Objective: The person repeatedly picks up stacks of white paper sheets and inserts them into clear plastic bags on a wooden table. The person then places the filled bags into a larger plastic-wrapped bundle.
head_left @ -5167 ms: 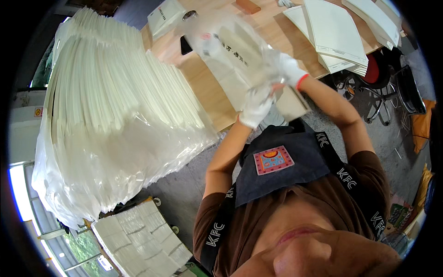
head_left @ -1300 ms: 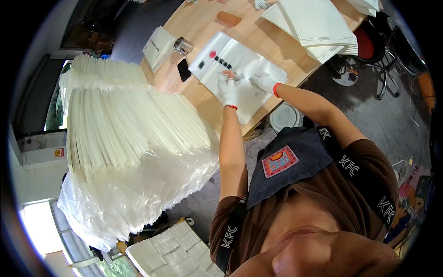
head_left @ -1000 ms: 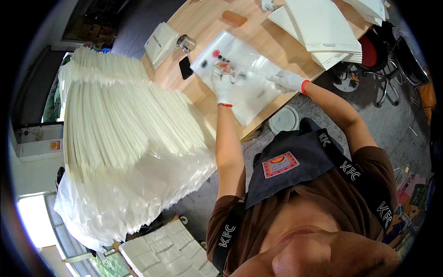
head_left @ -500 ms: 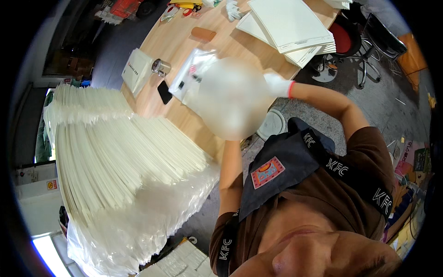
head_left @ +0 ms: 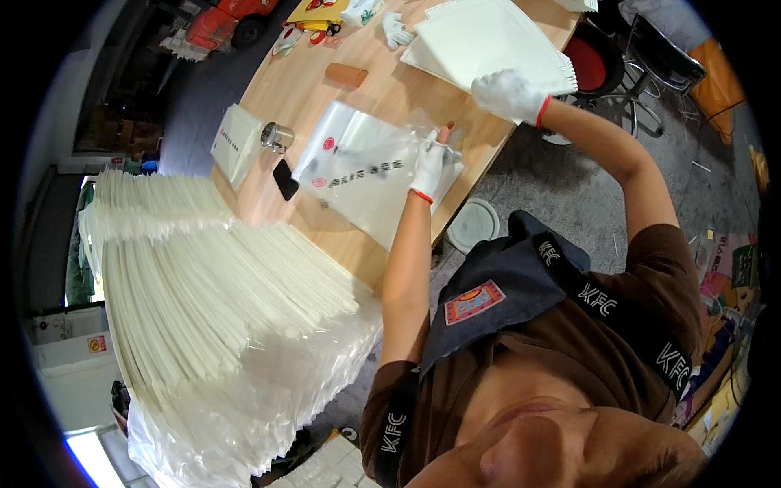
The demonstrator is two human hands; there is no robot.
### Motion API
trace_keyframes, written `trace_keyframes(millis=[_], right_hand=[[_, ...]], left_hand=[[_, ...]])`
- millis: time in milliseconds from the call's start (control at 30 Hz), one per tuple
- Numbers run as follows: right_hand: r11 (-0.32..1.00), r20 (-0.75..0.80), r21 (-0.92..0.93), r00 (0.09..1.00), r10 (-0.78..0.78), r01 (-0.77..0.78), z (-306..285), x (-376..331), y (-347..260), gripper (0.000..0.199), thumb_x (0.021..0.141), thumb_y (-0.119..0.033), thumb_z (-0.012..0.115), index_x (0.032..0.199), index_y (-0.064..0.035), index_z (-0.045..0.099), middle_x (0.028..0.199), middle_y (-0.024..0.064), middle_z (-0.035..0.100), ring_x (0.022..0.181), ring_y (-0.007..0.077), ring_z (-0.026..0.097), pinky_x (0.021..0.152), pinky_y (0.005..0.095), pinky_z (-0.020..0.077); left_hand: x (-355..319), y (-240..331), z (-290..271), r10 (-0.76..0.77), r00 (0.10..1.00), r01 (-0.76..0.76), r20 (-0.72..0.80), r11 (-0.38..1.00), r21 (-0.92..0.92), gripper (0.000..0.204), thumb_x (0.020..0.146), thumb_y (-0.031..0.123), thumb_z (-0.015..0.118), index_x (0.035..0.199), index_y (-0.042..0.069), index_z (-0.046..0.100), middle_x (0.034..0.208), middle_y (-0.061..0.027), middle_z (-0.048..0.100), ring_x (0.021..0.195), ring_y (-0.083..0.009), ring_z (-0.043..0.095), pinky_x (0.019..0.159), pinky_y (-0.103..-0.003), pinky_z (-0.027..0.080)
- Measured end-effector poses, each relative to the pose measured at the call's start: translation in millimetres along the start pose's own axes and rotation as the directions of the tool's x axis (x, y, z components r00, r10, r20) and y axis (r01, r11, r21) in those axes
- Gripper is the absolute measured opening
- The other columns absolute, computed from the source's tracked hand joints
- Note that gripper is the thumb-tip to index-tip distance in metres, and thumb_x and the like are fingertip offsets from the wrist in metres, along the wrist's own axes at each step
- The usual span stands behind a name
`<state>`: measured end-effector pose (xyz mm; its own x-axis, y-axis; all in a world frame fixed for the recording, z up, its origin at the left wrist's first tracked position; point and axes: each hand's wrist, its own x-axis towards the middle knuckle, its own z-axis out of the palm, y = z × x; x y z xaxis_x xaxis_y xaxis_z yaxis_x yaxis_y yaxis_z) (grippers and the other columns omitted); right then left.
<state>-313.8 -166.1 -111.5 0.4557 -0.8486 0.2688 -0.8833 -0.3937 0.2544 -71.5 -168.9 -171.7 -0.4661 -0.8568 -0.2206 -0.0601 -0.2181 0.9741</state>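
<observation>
My left hand [head_left: 431, 167], in a white glove with a red cuff and a bare fingertip showing, is closed at the near right end of a clear plastic bag [head_left: 350, 183]. The bag lies on the wooden table and carries red and dark printing. My right hand [head_left: 508, 93], also in a white red-cuffed glove, is at the near left corner of a stack of white sheets [head_left: 496, 41]. Its fingers are blurred against the white stack, so I cannot make out whether they grip a sheet.
Tall rows of white packs in plastic [head_left: 220, 301] stand at the left. A phone [head_left: 285, 180], metal cup [head_left: 277, 137], white packet [head_left: 239, 145] and brown roll [head_left: 346, 75] are on the table [head_left: 285, 81]. A round white lid [head_left: 473, 226] and chairs [head_left: 663, 69] stand beyond its right edge.
My right hand has moved away from the bag, up and to the right, to the stack of sheets. The blur that covered my left hand is gone, and the bag shows there.
</observation>
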Motion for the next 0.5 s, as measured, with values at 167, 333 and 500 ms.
trace_keyframes(millis=[167,333,500], right_hand=[[0.929,-0.125,0.351,0.989,-0.076,0.116,-73,-56,-91,0.031,0.082,-0.033,0.056,0.08,-0.0019,0.057,0.087,0.0181,0.059,0.077,0.0262,0.063,0.064,0.0364,0.0519],[-0.359,0.54,0.839,0.702,0.464,-0.408,13,-125,-37,0.049,0.083,-0.028,0.065,0.12,0.0001,0.051,0.119,0.0153,0.056,0.106,0.0222,0.056,0.092,0.0349,0.0463],[-0.484,0.532,0.809,0.768,0.358,-0.335,13,-92,-103,0.066,0.081,-0.042,0.066,0.127,0.0019,0.047,0.118,0.015,0.058,0.112,0.0209,0.051,0.094,0.033,0.0412]], left_hand=[[2,-12,14,-0.299,0.953,0.247,-0.047,0.86,-0.447,0.033,0.087,0.025,0.056,0.109,0.0,0.053,0.102,-0.0132,0.06,0.088,-0.0225,0.06,0.073,-0.035,0.052],[-42,23,-27,-0.213,0.971,0.226,0.111,0.967,-0.121,0.021,0.082,0.007,0.056,0.099,-0.005,0.059,0.09,-0.0144,0.065,0.081,-0.0221,0.064,0.069,-0.032,0.053],[-90,78,74,-0.179,0.979,0.161,-0.092,0.419,0.893,0.077,0.079,0.032,0.058,0.142,0.003,0.024,0.13,-0.023,0.047,0.11,-0.0324,0.055,0.095,-0.04,0.043]])
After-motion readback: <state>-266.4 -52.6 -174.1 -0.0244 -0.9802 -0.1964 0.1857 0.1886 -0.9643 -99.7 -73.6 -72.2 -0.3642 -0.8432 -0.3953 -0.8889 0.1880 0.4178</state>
